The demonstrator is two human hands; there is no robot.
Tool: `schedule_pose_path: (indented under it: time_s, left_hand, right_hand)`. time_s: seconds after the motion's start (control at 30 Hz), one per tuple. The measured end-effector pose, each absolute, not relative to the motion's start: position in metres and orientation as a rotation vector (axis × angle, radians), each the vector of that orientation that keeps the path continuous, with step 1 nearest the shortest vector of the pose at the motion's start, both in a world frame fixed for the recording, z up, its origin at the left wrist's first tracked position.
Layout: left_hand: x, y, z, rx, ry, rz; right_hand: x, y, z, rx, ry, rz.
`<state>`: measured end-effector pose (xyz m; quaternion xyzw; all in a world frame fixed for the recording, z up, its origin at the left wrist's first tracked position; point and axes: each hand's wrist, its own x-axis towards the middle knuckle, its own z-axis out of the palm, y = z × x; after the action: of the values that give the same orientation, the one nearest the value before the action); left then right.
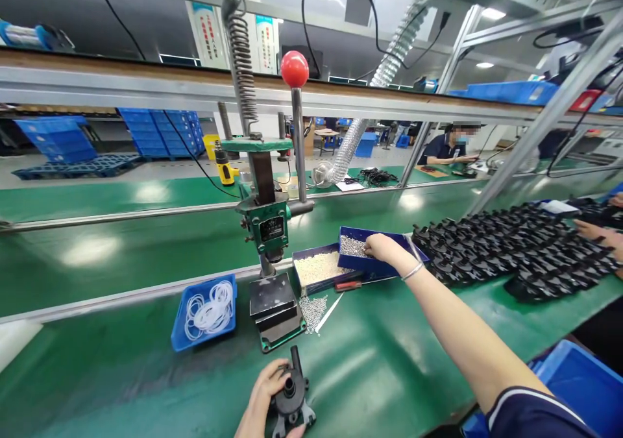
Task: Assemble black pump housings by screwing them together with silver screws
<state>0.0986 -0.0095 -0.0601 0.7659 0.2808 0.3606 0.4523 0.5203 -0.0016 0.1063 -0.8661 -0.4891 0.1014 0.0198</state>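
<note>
My left hand is closed around a black plastic pump housing at the bottom centre; a spout on it points away from me. My right hand reaches forward into a blue bin of small silvery metal parts. Its fingers are curled down among those parts, and whatever they pinch is hidden. Beside and partly beneath that bin stands another blue bin filled with small cream-coloured pieces. A hand press with a red ball knob rises beyond my left hand.
Small rings lie loose by the press base, near a white strip and a red-handled tool. White rings fill a blue tray leftward. Rows of black housings cover the right side, where another person's hand reaches in.
</note>
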Motion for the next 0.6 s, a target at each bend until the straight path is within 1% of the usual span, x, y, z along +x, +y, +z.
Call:
schedule_pose_path:
  time_s: [0.13, 0.27, 0.37, 0.43, 0.5, 0.6]
  left_hand:
    - [0.101, -0.010, -0.048, 1.874, 0.649, 0.914]
    - [0.099, -0.007, -0.049, 1.951, 0.640, 0.863]
    - [0.097, -0.002, -0.048, 2.086, 0.566, 0.851]
    - [0.096, -0.001, -0.045, 2.172, 0.512, 0.837]
    - [0.097, -0.001, -0.040, 2.205, 0.467, 0.825]
    - [0.098, -0.003, -0.035, 2.188, 0.422, 0.835]
  right_hand:
    - [0.532, -0.008, 0.099, -2.580, -1.492, 0.326]
    - [0.540, -0.013, 0.102, -2.418, -1.375, 0.271]
    - [0.531, -0.017, 0.109, -2.271, -1.298, 0.258]
    - [0.510, -0.022, 0.113, -2.162, -1.301, 0.301]
    - [0.477, -0.031, 0.114, -2.028, -1.371, 0.420]
    - [0.415, -0.047, 0.108, -1.724, -1.685, 0.621]
